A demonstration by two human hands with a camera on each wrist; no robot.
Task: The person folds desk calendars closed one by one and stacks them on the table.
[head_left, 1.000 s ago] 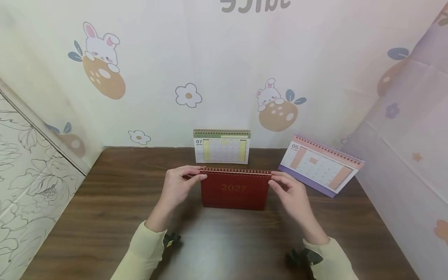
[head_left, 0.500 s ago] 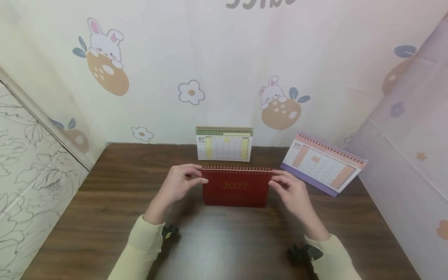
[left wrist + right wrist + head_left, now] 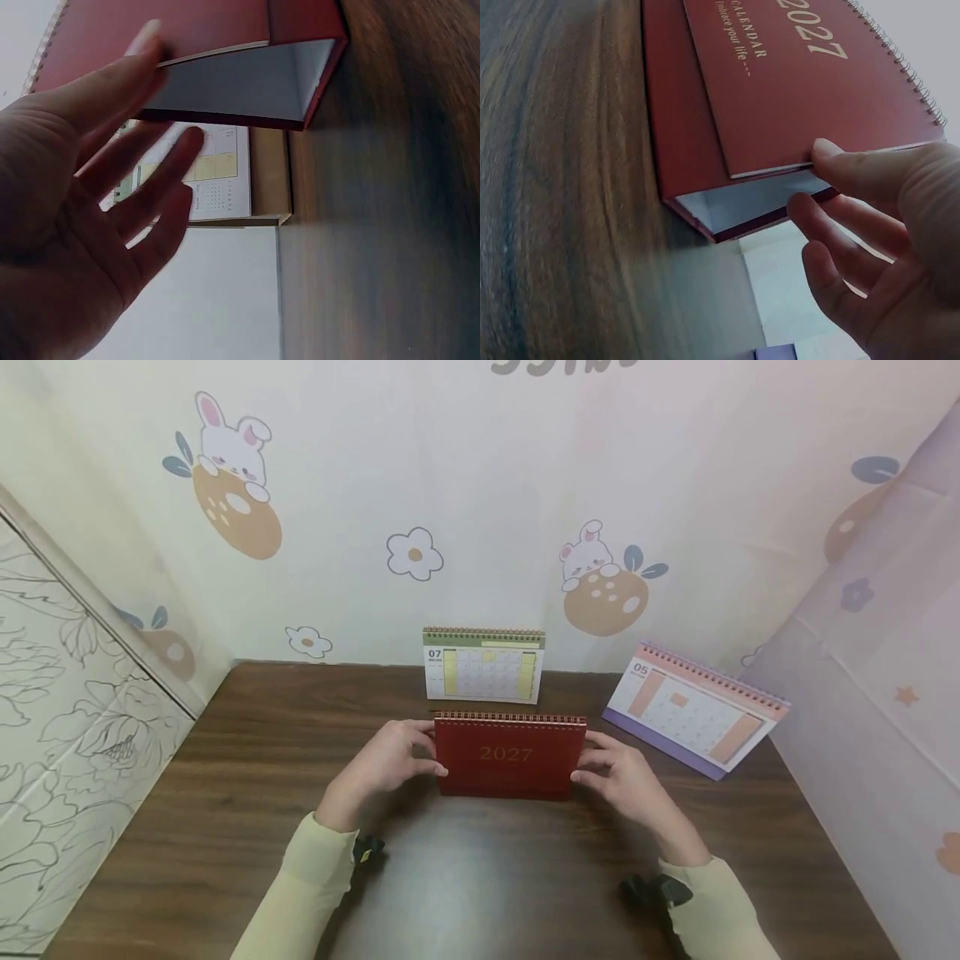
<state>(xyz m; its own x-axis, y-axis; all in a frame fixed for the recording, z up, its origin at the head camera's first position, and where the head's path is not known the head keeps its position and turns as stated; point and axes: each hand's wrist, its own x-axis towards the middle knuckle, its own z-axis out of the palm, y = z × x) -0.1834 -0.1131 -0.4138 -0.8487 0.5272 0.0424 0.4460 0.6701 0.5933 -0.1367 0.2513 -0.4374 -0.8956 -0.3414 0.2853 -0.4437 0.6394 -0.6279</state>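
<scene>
A red spiral-bound desk calendar [image 3: 506, 775] marked 2027 stands upright as a tent on the wooden table. At its left side edge is my left hand [image 3: 388, 760], thumb on the front cover and fingers reaching behind. My right hand [image 3: 624, 777] holds the opposite edge likewise. In the right wrist view the right thumb [image 3: 847, 169] lies at the cover's edge, with a fingertip by the back panel. The left wrist view shows the left thumb [image 3: 112, 82] against the cover, the other fingers spread past the calendar's open side.
Behind the red calendar stands a green-topped calendar [image 3: 487, 672] showing 07. To the right, a pink and purple calendar [image 3: 697, 710] showing 05 stands at an angle. A patterned cloth [image 3: 337, 460] backs the table [image 3: 465, 893], whose bare surface lies in front.
Both hands have slid down from the red calendar's top corners along its side edges. The calendar stays standing in place, and the head view has shifted slightly.
</scene>
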